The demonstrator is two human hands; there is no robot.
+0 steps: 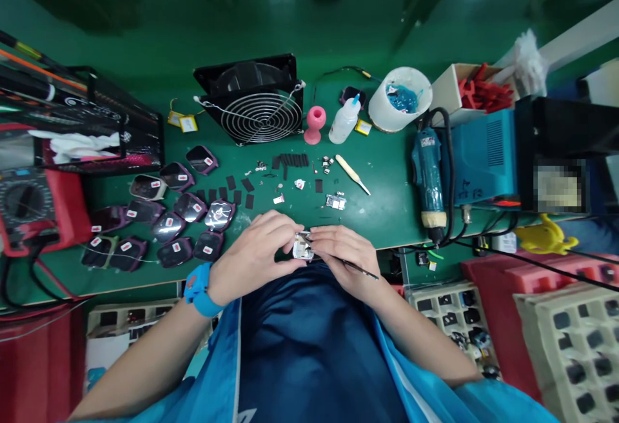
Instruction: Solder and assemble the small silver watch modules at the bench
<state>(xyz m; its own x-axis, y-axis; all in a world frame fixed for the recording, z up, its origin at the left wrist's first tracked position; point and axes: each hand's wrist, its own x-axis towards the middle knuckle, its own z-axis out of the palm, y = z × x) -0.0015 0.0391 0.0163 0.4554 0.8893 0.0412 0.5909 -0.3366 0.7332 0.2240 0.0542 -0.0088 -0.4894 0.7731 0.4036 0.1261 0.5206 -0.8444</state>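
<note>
My left hand (261, 249), with a blue band on its wrist, pinches a small white-and-silver circuit module (302, 250) at the table's front edge. My right hand (352, 260) is closed around slim dark tweezers (360, 269), whose tip reaches the module's top face. Just beyond the hands lies a silver circuit board (335, 202). A cream-handled screwdriver (351, 171) rests behind it. Several black pads (249, 201) and other tiny parts (300, 184) are scattered nearby. Dark watch-like cases with glossy faces (169, 226) lie in rows left of my left hand.
A black fan (261, 117), a pink holder (315, 125), a dropper bottle (345, 120) and a white tub (400, 97) stand at the back. On the right are an electric screwdriver (427, 178) and a teal box (478, 155). A red multimeter (62, 210) is at the left.
</note>
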